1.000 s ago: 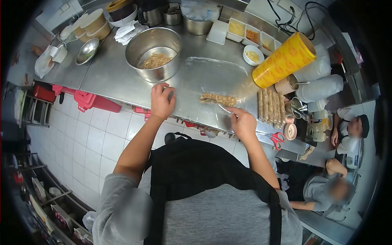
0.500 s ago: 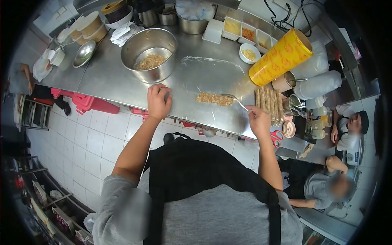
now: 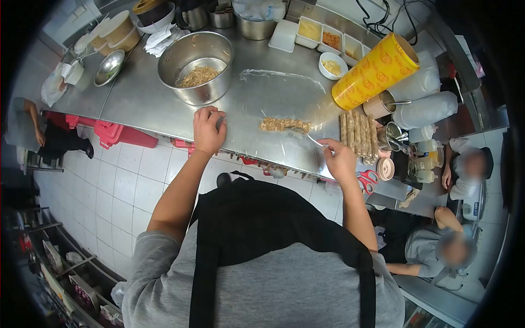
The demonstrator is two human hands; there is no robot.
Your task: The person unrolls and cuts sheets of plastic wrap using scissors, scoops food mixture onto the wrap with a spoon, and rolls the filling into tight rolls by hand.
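My right hand (image 3: 340, 159) pinches the handle of a metal spoon (image 3: 313, 140). The spoon's head touches the right part of a strip of minced, brownish filling (image 3: 276, 124). That strip lies along the near part of a clear plastic wrap sheet (image 3: 281, 98), spread over the steel counter. My left hand (image 3: 209, 131) rests on the counter's front edge, fingers loosely bent and thumb apart, holding nothing. Just beyond it stands a steel pot (image 3: 210, 94) with more filling (image 3: 198, 76) inside. Several wrapped rolls (image 3: 359, 135) lie side by side just beyond my right hand.
A big yellow plastic wrap roll (image 3: 374, 72) stands right, near a white bowl (image 3: 332, 66) and small tubs (image 3: 331, 41). Red scissors (image 3: 367, 181) lie by my right forearm. Cups and bottles (image 3: 425, 163) crowd the right end. Other people are at the left and right.
The spoon and my right hand have moved a little left, and the spoon's head is now farther over the filling strip. My left hand stays at the counter edge.
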